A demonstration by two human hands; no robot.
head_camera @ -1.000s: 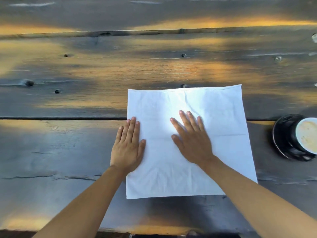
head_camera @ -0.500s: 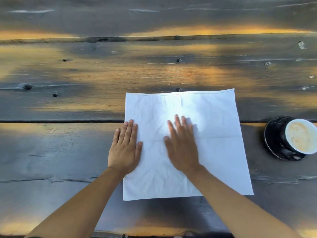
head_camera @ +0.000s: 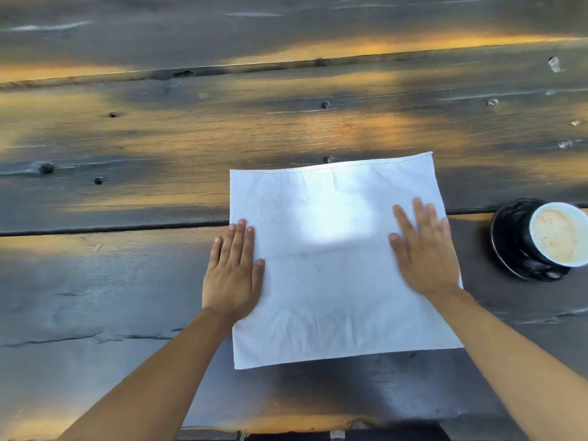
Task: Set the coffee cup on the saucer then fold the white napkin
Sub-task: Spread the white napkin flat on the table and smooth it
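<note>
Both palms are pressed flat, fingers spread: the left hand point(head_camera: 234, 275) over the napkin point(head_camera: 334, 265)'s left edge; the right hand point(head_camera: 423, 253) near its right edge; bare table point(head_camera: 111, 297) is seen leftward.

Napkin point(head_camera: 334, 281): white cloth square, stitched hem along its far edge, spread flat and unfolded, faintly creased, lying across the gap between two planks.
Cup point(head_camera: 556, 233): dark outside, white inside, filled with pale foamy coffee, upright on the saucer, well right of the napkin.
Saucer point(head_camera: 506, 240): black, glossy, round, flat under the cup.
</note>
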